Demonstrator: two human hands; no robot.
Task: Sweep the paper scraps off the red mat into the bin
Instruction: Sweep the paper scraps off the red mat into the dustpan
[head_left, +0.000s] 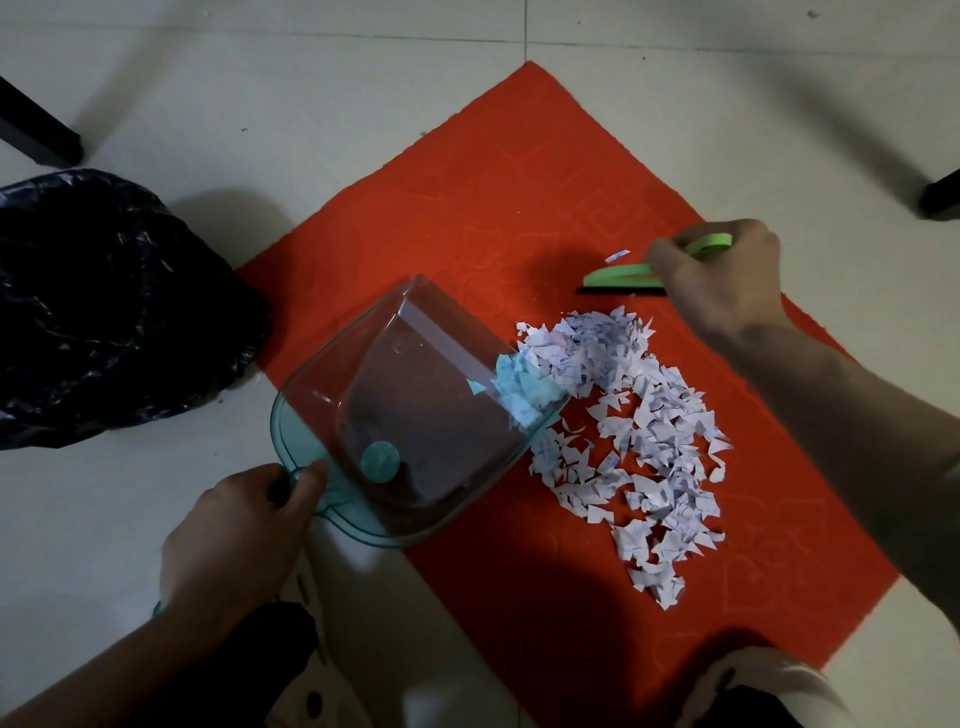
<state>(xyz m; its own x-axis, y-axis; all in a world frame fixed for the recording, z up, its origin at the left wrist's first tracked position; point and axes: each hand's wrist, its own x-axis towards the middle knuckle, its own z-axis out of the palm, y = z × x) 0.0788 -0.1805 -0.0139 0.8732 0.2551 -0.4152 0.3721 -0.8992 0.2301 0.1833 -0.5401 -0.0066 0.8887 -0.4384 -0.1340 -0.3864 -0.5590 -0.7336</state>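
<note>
A red mat lies on the tiled floor. A pile of white paper scraps covers its right middle; one stray scrap lies farther back. My left hand grips the handle of a clear teal dustpan, whose front lip touches the pile's left edge, with a few scraps under or in it. My right hand grips a green hand brush with black bristles, set on the mat just behind the pile. A bin lined with a black bag stands left of the mat.
Black furniture legs stand at the far left and far right. My shoes show at the bottom edge, one at the mat's near corner. Pale floor tiles surround the mat.
</note>
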